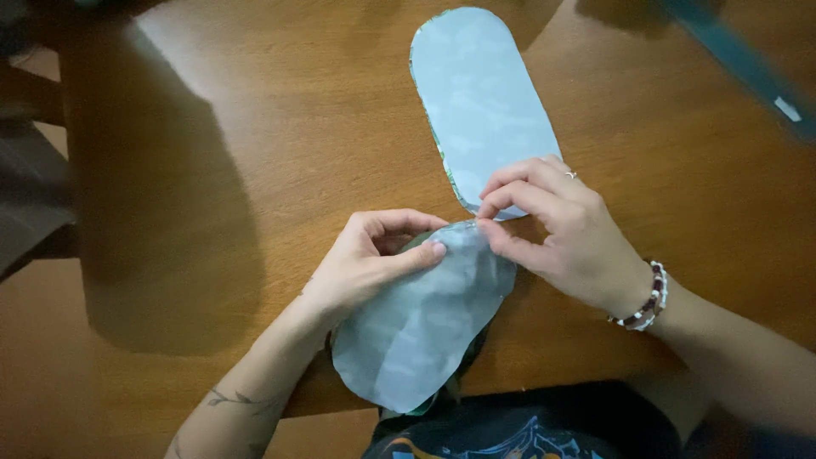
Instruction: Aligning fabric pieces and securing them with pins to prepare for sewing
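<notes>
Left hand (365,259) and right hand (561,229) both pinch the pale-blue oval fabric piece (421,327), aligning edges; matching oval piece (480,93) flat on wooden counter (280,127).

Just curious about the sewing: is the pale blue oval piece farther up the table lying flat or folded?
Lying flat. The far oval piece is spread on the wooden table, its full rounded outline showing without creases.

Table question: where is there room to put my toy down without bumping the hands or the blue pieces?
The widest bare wood of the table is left of the far oval piece and above the left hand. A smaller bare patch lies right of that oval, above the right hand. The middle is crowded: both hands pinch the near fabric piece.
</notes>
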